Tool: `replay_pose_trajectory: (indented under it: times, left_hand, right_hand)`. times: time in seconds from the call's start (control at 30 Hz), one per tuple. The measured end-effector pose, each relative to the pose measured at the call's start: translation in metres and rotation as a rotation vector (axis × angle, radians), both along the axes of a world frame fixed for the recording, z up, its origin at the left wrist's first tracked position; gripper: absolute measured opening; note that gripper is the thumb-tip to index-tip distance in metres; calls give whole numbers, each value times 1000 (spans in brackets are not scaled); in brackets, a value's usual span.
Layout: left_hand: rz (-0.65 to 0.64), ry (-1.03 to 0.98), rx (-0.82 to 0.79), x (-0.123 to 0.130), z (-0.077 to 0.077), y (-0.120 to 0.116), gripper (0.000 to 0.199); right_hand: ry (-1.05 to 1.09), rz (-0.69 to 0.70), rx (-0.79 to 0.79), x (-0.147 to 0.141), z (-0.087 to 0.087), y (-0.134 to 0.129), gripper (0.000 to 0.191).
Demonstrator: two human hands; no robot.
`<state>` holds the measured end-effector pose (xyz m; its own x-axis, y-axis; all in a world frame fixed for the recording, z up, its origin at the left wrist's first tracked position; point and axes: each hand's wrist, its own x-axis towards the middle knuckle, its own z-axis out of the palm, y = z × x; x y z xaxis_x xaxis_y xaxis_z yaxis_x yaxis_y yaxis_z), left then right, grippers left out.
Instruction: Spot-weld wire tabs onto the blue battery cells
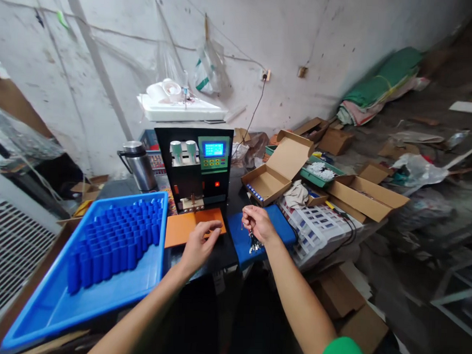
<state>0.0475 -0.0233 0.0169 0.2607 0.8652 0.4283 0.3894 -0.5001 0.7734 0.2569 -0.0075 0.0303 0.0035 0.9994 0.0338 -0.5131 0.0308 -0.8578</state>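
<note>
My left hand (201, 244) hovers over the front edge of an orange board (180, 229), with its fingers curved, the thumb apart from them, and nothing visible between them. My right hand (259, 224) is closed around a bunch of thin wire leads (253, 242) with small shiny metal ends, which hang below the fist above a blue surface (237, 244). Behind the board stands a black spot-welding machine (215, 197) with a lit blue screen and copper-coloured electrodes. On the left, a blue tray (147, 269) carries rows of upright blue cylindrical cells (119, 240).
An open cardboard box (276, 181) holds a row of small blue-and-white pieces. Beside it are a green tray (317, 172) of white bits, a white plastic crate (307, 228) and a long carton (363, 194). A steel flask (139, 166) stands left of the machine.
</note>
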Motion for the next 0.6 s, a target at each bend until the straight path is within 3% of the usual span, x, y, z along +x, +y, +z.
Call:
replay_pose_trajectory:
  times: [0.13,0.23,0.47,0.6]
  left_hand:
    - [29,26,134,5,-10,-15,19]
    - [83,112,144,3,-19,-19,20]
    - [198,36,45,-7,-28,-23,22]
    - [194,-117,-128,-20,-25,-21,27]
  right_hand:
    - [44,-24,-27,-35,-4,-5,28]
    - [73,-50,-44,-59,-7,-8,30]
    - [40,-80,-35,-91,-18,-8,32]
    - [-104,-117,38,-92,-26,-12,30]
